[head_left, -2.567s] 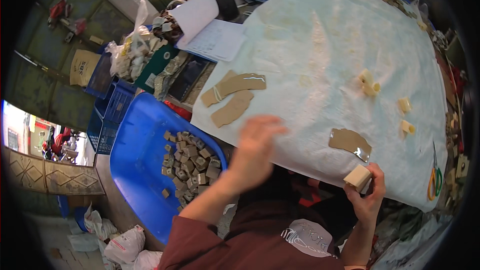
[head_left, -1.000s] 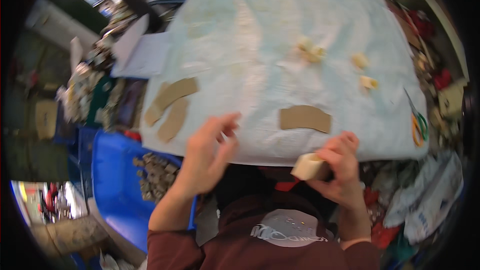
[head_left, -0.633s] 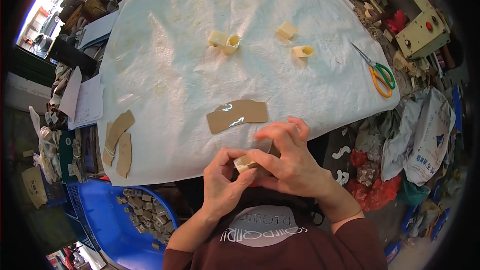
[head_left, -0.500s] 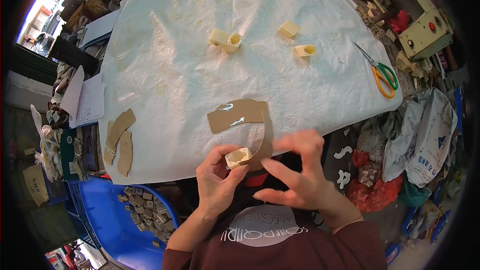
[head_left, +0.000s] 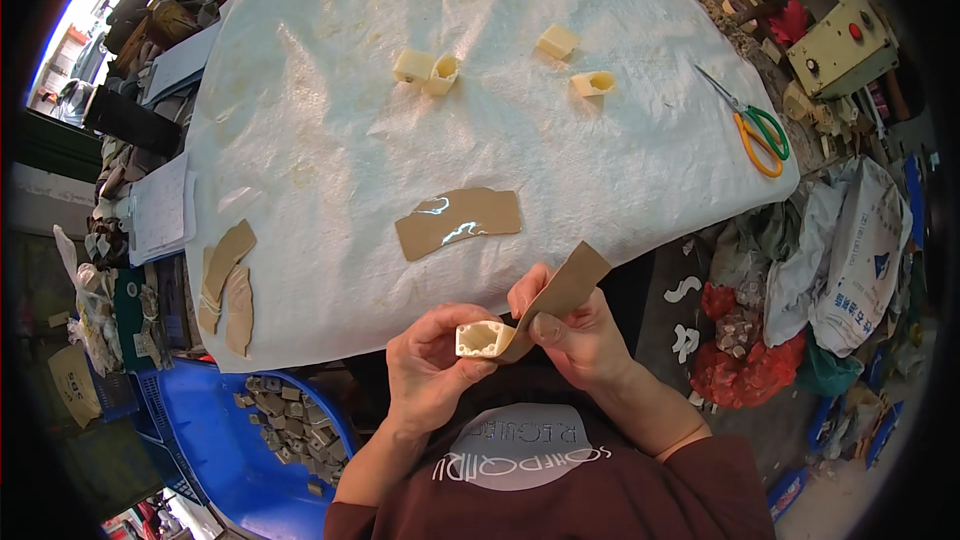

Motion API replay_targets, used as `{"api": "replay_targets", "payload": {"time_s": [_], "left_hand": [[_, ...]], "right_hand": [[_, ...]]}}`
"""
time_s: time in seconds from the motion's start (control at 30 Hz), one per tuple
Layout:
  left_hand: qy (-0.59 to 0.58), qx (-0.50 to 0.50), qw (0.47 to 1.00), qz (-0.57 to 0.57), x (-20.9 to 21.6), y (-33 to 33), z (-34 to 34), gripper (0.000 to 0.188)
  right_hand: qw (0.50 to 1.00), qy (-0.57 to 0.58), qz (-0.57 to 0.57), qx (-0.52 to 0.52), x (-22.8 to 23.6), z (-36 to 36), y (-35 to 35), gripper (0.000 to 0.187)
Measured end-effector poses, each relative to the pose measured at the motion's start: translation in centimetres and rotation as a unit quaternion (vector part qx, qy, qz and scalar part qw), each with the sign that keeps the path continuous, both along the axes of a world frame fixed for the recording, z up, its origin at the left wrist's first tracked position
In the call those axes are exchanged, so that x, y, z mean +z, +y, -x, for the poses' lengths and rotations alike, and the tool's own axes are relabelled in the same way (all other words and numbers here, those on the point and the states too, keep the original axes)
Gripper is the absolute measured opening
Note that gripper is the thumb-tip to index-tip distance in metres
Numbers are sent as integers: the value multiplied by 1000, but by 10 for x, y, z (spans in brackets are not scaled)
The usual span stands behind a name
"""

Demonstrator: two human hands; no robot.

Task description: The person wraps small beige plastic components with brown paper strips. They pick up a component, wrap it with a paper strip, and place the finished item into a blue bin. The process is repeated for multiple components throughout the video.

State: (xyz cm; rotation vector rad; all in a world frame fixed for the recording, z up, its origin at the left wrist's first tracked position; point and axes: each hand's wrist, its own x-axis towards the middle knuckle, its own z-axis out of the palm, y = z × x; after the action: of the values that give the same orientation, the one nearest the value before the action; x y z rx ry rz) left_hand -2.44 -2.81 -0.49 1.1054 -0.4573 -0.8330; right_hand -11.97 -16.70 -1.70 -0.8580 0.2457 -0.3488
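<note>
A small cream hollow block (head_left: 478,340) is gripped by my left hand (head_left: 428,358), its open end facing up. A thin tan leather-like strip (head_left: 572,282) meets the block's right side and curves up away from it. My right hand (head_left: 580,338) pinches this strip close to the block, thumb in front and fingers behind. On the white sheet ahead of my hands lies another tan strip (head_left: 460,223) with a glossy wet shine. Farther off, several cream blocks (head_left: 557,41) like the held one rest in pairs. More tan strips (head_left: 238,310) lie at the left edge of the sheet.
Scissors (head_left: 757,130) with green and orange handles lie at the sheet's right side. A blue bin (head_left: 215,420) with many small tan-grey blocks stands at lower left. Plastic bags (head_left: 850,270) crowd the right, below a control box (head_left: 843,48). Papers (head_left: 163,208) lie at left.
My right hand, open and beside the strip before, has closed on it. The strip's free end has swung right and toward me. The block has turned slightly in my left hand.
</note>
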Motion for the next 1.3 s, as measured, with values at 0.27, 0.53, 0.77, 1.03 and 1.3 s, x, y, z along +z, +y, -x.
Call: {"api": "replay_targets", "payload": {"time_s": [0.27,0.53,0.77,1.03,1.3], "left_hand": [[-5,-43,999,-6,1,2,0,35],[-229,-94,969,-23,-16,0,-12,42],[-225,-2,973,-46,-10,-11,3,72],[-207,71,974,-66,-5,-16,10,50],[-237,10,971,-31,-4,-11,3,49]], "right_hand": [[999,45,-18,6,0,3,3,18],[998,22,-27,44,-2,3,-2,20],[997,29,1,76,0,5,-8,18],[994,-58,89,-15,0,0,-5,20],[992,-41,115,-14,-3,2,-3,10]]}}
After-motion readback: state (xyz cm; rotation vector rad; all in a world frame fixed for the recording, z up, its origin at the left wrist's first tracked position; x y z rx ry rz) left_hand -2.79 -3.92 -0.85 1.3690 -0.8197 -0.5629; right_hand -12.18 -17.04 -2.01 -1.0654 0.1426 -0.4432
